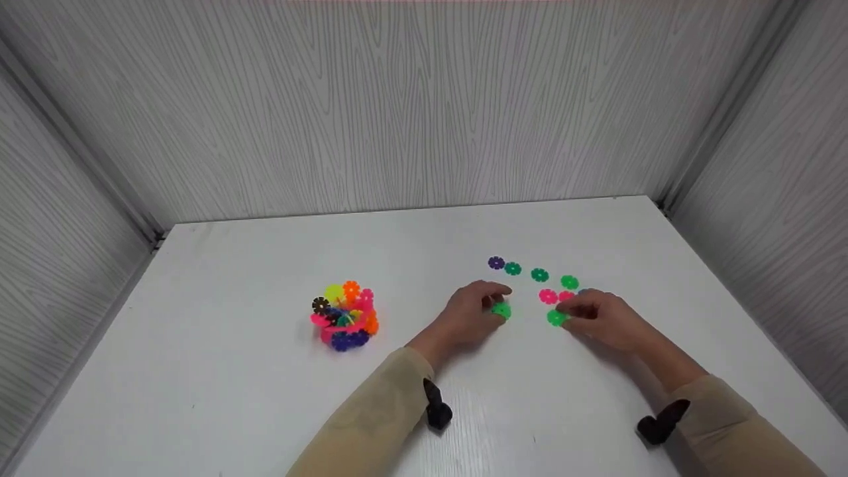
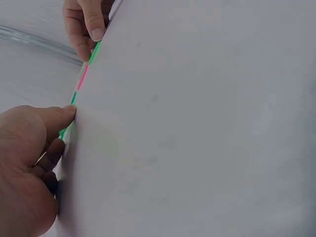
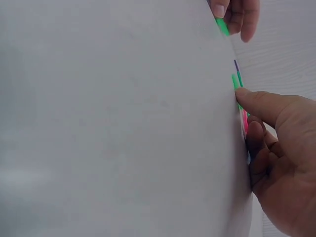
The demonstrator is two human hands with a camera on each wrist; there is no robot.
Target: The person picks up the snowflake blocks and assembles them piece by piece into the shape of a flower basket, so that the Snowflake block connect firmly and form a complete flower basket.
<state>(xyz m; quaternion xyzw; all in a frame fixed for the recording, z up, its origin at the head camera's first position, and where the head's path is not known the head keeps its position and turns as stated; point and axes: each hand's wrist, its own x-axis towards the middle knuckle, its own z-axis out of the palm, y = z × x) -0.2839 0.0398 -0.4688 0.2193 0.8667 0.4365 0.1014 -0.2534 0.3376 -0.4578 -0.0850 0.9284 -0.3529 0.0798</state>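
Note:
In the head view, my left hand (image 1: 470,315) holds a bright green snowflake disc (image 1: 502,311) between thumb and fingers, low over the white table. My right hand (image 1: 606,321) pinches another bright green disc (image 1: 556,318) at its right edge. A short gap separates the two discs. Just beyond the right hand's fingertips lie two pink discs (image 1: 548,296) and a partly covered blue disc (image 1: 583,291). Seen edge-on in the right wrist view, a green disc (image 3: 234,80) sits under the right thumb. The left wrist view shows the left thumb at a green disc (image 2: 62,133).
Farther back lie a purple disc (image 1: 496,263), two teal discs (image 1: 540,275) and a green disc (image 1: 570,282). To the left stands a multicoloured cluster (image 1: 346,318) of joined discs. Grey wood-grain panels (image 1: 424,106) enclose the white table (image 1: 232,397) at the back and sides.

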